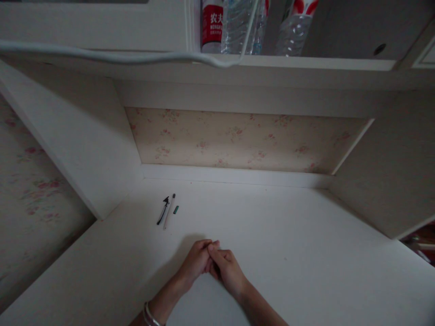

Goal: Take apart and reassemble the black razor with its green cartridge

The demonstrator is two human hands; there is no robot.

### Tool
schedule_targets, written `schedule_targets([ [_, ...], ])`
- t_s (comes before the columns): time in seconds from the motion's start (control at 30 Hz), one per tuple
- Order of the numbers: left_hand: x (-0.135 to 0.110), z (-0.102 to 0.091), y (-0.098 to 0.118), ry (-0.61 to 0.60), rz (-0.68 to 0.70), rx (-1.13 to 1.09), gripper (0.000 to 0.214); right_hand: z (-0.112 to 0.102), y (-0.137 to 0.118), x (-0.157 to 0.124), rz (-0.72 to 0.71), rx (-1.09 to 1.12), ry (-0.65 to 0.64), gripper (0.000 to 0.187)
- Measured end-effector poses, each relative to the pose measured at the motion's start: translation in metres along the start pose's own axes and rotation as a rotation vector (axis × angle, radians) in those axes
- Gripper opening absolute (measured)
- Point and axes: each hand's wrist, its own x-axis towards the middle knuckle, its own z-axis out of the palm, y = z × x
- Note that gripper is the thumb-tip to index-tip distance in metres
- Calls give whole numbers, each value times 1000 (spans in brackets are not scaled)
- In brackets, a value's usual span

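My left hand (195, 261) and my right hand (227, 270) rest together on the white desk (288, 253), fingers curled and pressed against each other near the desk's middle front. Whether anything sits between the fingers is hidden. A bracelet (149, 315) circles my left wrist. To the upper left of the hands lie pen parts: a black clip piece (162, 211), a thin pale refill tube (169, 211) and a small dark green cap (176, 209). They lie apart from both hands.
The desk sits in an alcove with a floral back panel (238, 140) and white side walls. A shelf above holds plastic water bottles (238, 25) and a red-labelled bottle (211, 25). A white cable (102, 55) runs across the shelf front.
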Motion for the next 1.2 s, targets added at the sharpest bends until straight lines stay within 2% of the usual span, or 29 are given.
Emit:
schedule_targets([
  [0.53, -2, 1, 2, -7, 13, 9, 43, 2, -6, -1, 24, -13, 11, 70],
  [1.2, -1, 2, 3, 0, -5, -9, 44, 0, 0, 1, 30, -29, 7, 71],
])
